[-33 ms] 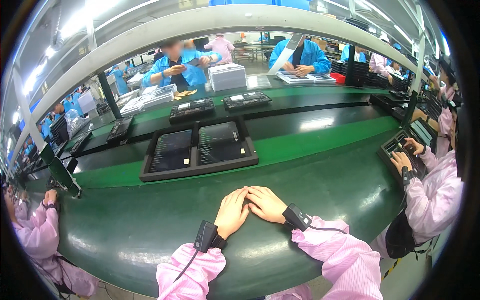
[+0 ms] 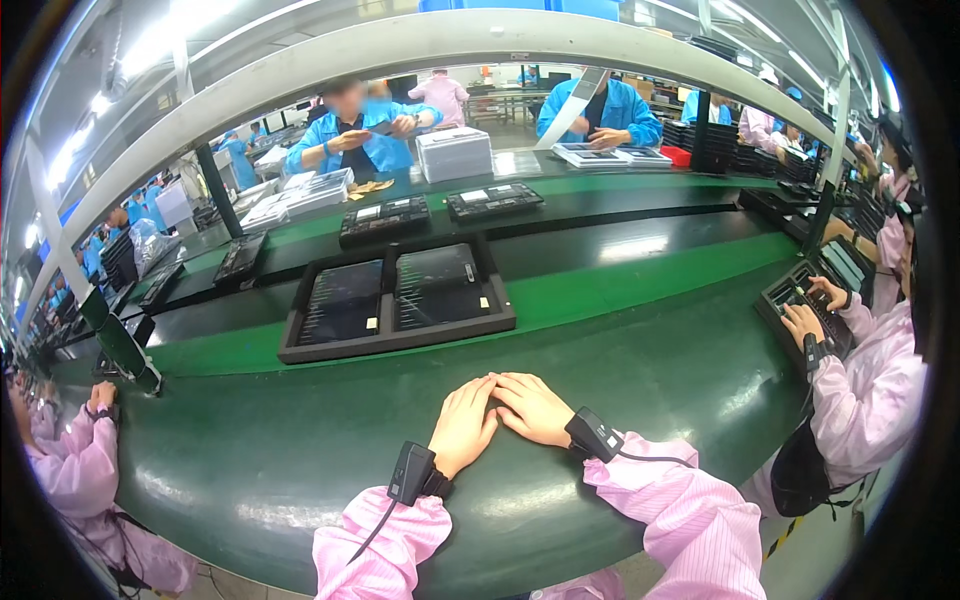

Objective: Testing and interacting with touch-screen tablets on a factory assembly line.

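**Supervisor:** Report hand positions.

**Operator:** I see both hands flat on the dark green surface (image 2: 250, 470), palms down, fingers extended, gripping nothing. My left hand (image 2: 464, 424) and right hand (image 2: 532, 408) meet at the fingertips; the right fingers lie partly over the left ones. Each wrist carries a black wrist device (image 2: 411, 472) with a cable running along the pink sleeve (image 2: 380, 550).

**Supervisor:** Nearest item?

**Operator:** A black tray (image 2: 396, 300) lies straight ahead of the hands, further out on the surface, apart from them with bare surface between. It has two compartments side by side, each holding a flat dark panel (image 2: 436, 286). No contact between either hand and the tray.

**Supervisor:** Surroundings?

**Operator:** Two smaller black trays (image 2: 440, 212) sit further back on the far lane. On my right, another person's hands (image 2: 815, 310) rest on a separate tray at the surface edge. On my left, a further person's hand (image 2: 101, 398) rests at the edge. People in blue coats (image 2: 352, 140) work on the opposite side.
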Demonstrator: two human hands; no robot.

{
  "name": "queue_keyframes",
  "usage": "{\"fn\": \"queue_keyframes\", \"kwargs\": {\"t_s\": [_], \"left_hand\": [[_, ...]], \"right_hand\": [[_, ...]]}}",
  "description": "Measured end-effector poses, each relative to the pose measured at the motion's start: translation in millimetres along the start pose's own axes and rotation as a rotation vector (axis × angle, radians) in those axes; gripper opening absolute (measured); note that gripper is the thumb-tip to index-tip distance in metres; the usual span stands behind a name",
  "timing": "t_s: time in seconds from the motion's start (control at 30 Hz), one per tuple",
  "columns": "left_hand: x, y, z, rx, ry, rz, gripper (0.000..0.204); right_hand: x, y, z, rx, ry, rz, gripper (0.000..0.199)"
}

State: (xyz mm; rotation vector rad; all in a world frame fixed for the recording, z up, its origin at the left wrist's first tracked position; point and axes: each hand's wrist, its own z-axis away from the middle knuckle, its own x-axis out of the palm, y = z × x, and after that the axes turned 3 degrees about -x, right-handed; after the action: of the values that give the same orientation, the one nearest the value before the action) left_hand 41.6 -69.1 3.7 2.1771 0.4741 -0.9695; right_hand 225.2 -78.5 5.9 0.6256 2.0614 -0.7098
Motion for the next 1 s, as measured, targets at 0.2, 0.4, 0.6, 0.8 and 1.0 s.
{"fn": "queue_keyframes", "kwargs": {"t_s": [0.2, 0.4, 0.6, 0.8, 1.0], "left_hand": [[3, 3, -2, -0.006, 0.002, -0.006, 0.051], [9, 9, -6, 0.006, 0.004, -0.009, 0.052], [14, 13, -8, -0.002, 0.005, -0.015, 0.052], [18, 16, -11, -0.004, 0.006, -0.011, 0.052], [22, 21, -14, -0.006, 0.010, -0.016, 0.050]], "right_hand": [[-2, 3, 3, -0.010, 0.010, 0.001, 0.041], [-8, 8, 8, -0.003, -0.002, -0.003, 0.041], [-12, 12, 12, -0.002, -0.005, -0.011, 0.042], [-14, 16, 15, 0.000, -0.012, -0.009, 0.041], [-19, 19, 19, -0.003, 0.004, -0.011, 0.040]]}}
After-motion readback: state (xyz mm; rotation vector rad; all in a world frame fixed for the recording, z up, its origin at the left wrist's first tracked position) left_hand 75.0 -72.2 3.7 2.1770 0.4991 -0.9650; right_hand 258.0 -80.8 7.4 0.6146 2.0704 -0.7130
